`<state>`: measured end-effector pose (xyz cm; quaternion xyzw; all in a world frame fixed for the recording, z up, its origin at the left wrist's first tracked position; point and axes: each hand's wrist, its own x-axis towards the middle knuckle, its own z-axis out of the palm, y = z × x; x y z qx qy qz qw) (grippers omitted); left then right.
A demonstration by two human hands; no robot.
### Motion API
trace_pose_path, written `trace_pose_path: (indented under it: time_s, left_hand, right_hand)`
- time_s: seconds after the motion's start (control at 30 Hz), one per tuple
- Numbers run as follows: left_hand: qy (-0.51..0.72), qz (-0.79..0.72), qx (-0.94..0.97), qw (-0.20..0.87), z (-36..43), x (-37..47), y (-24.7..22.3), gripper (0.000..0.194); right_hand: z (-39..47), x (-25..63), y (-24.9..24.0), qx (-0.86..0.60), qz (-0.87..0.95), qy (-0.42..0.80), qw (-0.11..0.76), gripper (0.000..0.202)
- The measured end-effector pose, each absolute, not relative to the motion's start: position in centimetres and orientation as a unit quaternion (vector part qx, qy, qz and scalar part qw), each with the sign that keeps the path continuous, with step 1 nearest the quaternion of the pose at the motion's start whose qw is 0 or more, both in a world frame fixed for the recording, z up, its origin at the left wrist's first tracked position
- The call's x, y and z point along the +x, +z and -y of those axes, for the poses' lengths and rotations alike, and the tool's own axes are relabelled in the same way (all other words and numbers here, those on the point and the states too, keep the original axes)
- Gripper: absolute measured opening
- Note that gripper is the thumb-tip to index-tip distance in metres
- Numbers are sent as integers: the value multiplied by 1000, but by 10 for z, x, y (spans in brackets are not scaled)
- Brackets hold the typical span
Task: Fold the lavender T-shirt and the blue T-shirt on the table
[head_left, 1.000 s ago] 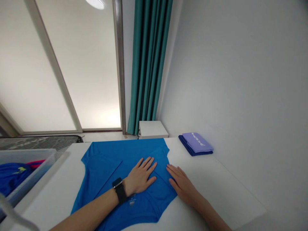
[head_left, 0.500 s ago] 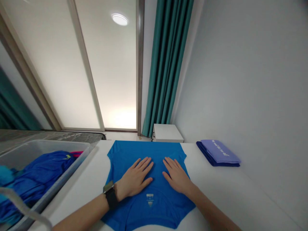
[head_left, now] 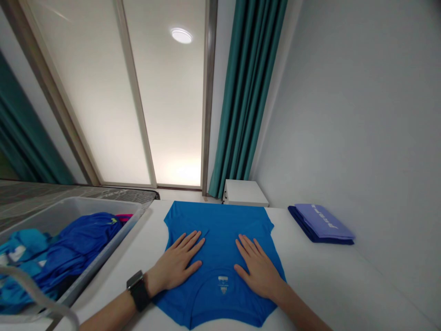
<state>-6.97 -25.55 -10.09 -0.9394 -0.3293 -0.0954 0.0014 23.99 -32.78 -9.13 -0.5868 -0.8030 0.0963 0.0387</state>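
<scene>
A blue T-shirt (head_left: 220, 220) lies spread on the white table, its neckline and printed label toward me and its far edge straight. My left hand (head_left: 179, 262), with a dark watch (head_left: 138, 289) on the wrist, rests flat on the left half of the shirt, fingers apart. On the right half lies my right hand (head_left: 257, 266), palm down with fingers stretched out. Small creases show in the cloth beyond my left fingertips. Neither hand grips the fabric.
At the left stands a translucent plastic bin (head_left: 110, 248) holding blue and teal clothes (head_left: 79, 243). Folded purple and navy garments (head_left: 320, 220) lie stacked at the table's right, by the wall. A white cabinet (head_left: 245, 192) stands beyond the table (head_left: 320, 280). A pale curved bar (head_left: 37, 292) crosses the lower left.
My left hand has slid left and slightly toward me over the shirt, widening the gap between the hands. The view has turned a little left, showing more of the bin.
</scene>
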Motion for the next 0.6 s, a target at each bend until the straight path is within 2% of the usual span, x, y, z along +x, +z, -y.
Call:
trace_pose_path:
  time_s: [0.4,0.6]
  left_hand:
    - [-97,332,-938,2,259,-71,-99,64]
    - [-103,330,-938,1,261,-69,-93,61]
  right_hand:
    - [328,238,-91,-583,806,81,58,69]
    - [322,236,-86,-579,807,83,81,61]
